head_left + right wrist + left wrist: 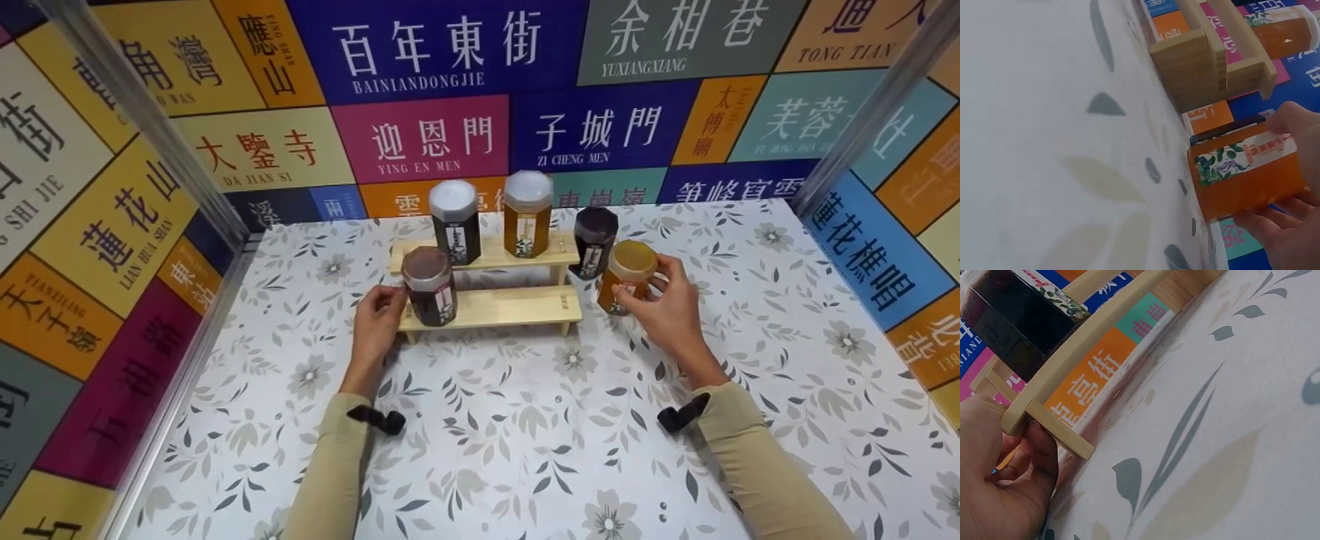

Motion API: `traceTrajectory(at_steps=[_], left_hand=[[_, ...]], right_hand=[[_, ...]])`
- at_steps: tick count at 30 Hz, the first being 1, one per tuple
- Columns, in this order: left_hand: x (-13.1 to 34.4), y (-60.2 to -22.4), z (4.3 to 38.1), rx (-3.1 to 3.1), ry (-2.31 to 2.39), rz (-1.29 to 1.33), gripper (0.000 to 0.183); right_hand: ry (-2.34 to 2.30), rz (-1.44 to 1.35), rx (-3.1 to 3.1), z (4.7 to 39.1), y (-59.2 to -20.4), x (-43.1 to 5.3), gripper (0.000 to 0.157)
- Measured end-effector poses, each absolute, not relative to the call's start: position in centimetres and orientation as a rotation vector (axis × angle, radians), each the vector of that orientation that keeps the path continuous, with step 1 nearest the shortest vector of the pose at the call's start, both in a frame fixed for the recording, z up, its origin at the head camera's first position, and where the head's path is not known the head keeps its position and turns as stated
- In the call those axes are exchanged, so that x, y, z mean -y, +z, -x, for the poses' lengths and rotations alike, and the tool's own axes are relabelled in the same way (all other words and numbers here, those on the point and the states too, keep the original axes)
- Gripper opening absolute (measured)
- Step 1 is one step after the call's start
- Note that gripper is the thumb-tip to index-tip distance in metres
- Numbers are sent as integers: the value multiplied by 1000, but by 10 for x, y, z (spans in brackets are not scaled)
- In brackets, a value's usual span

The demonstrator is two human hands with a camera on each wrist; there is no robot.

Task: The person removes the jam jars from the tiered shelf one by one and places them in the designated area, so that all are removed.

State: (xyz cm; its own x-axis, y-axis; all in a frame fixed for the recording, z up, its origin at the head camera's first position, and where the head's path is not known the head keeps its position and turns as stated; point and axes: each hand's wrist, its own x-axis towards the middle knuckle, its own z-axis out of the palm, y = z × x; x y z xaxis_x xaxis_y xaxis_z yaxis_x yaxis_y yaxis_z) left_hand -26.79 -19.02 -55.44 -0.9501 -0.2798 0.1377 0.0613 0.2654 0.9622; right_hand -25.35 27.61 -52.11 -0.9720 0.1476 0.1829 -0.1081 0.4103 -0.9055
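A two-step wooden display stand (pixel 517 306) stands on the floral cloth. My left hand (pixel 377 319) pinches the left end of its lower step, thumb above and fingers curled beneath, as the left wrist view shows. Beside that hand, a dark jar (pixel 431 296) with a greyish-brown lid sits on the lower step; the same step carries a dark jar (pixel 1022 318) in the left wrist view. My right hand (pixel 667 304) holds an amber jar (pixel 1247 169) with a yellowish lid, upright to the right of the stand. Its base appears to touch the cloth.
On the upper step are a white-lidded dark jar (pixel 459 232) and a white-lidded amber jar (pixel 527 225). Another dark jar (pixel 595 244) stands on the cloth behind the held one. Coloured panels with lettering (pixel 435 135) wall the table's back and sides.
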Motion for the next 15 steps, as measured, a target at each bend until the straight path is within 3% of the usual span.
traceTrajectory(at_steps=[15], left_hand=[[190,-555,268,2244,-1764,-199,12]], right_hand=[[1374,85,2540,295,-521,-287,92]])
